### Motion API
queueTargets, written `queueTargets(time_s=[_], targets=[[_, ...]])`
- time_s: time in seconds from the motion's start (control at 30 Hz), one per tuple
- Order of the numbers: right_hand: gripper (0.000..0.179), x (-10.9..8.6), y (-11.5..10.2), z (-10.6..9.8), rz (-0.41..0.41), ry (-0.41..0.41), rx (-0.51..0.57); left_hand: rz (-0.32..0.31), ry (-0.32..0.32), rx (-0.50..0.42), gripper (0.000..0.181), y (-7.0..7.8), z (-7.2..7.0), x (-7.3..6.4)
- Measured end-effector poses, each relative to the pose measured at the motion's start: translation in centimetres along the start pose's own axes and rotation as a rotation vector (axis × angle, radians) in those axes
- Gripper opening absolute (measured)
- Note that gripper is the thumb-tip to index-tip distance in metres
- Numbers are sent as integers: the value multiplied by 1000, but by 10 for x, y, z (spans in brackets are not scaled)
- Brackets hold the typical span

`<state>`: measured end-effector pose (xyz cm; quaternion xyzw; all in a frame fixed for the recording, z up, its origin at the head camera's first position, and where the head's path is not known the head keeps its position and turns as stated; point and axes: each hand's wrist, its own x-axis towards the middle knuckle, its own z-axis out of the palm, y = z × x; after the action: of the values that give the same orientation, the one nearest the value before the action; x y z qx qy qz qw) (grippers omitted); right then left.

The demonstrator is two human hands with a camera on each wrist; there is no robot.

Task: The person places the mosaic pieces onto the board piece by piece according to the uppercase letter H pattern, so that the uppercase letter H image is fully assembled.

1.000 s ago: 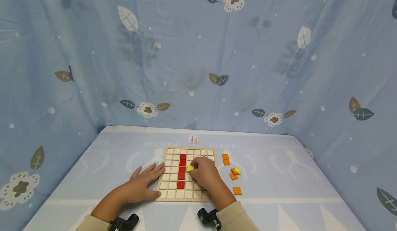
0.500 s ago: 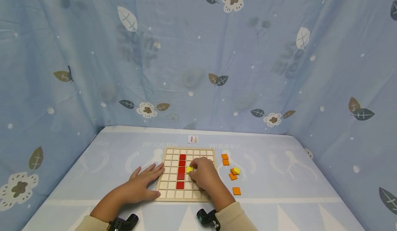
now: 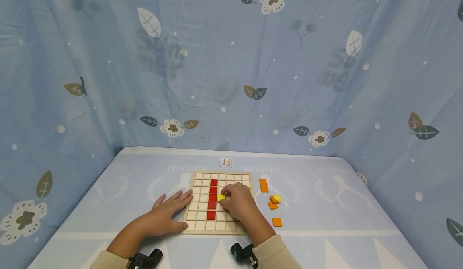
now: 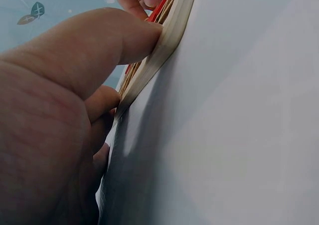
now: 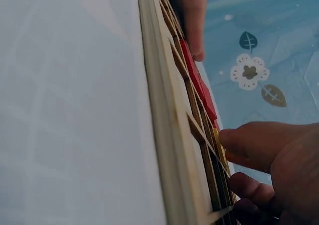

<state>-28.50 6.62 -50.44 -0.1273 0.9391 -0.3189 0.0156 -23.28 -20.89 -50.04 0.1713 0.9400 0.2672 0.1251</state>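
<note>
A wooden grid board (image 3: 213, 233) lies on the table, with a column of red tiles (image 3: 211, 200) in its cells. My right hand (image 3: 238, 200) is over the board, thumb and forefinger curled at a yellow tile (image 3: 221, 197) in the column just right of the red ones. In the right wrist view the thumb touches that yellow tile (image 5: 217, 133) low in the grid; the other fingers are bent beside it. My left hand (image 3: 164, 217) rests along the board's left edge with fingers spread, its thumb on the near left corner. The left wrist view shows that thumb (image 4: 134, 35) on the rim.
Right of the board lie several loose orange tiles (image 3: 277, 222), some overlapping, and another yellow tile (image 3: 277, 198) on top of one. A small printed card (image 3: 226, 162) lies beyond the board. A blue patterned curtain (image 3: 224, 60) surrounds the table.
The yellow tile under my right fingers has settled slightly lower, flatter in its cell. My left hand and the board keep their places.
</note>
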Motion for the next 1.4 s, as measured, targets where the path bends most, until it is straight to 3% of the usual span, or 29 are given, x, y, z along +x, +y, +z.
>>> queueTargets(time_s=[0.2,0.43,0.67,1.13,1.4], targets=[[19,-7,1,0,-87,-33,4,-6,-1,9,94,-1,0,0],[33,-23,-10,-5,-186,-94,-89,18,9,0,93,0,-2,2],[29,-31,-12,-4,-182,-97,-105,-4,3,10,94,-2,0,3],[27,-35,-13,-8,-196,-114,-96,43,4,-25,94,0,-5,0],[23,-40,-14,-10,-226,-178,-45,28,-3,-32,95,-1,-1,-2]])
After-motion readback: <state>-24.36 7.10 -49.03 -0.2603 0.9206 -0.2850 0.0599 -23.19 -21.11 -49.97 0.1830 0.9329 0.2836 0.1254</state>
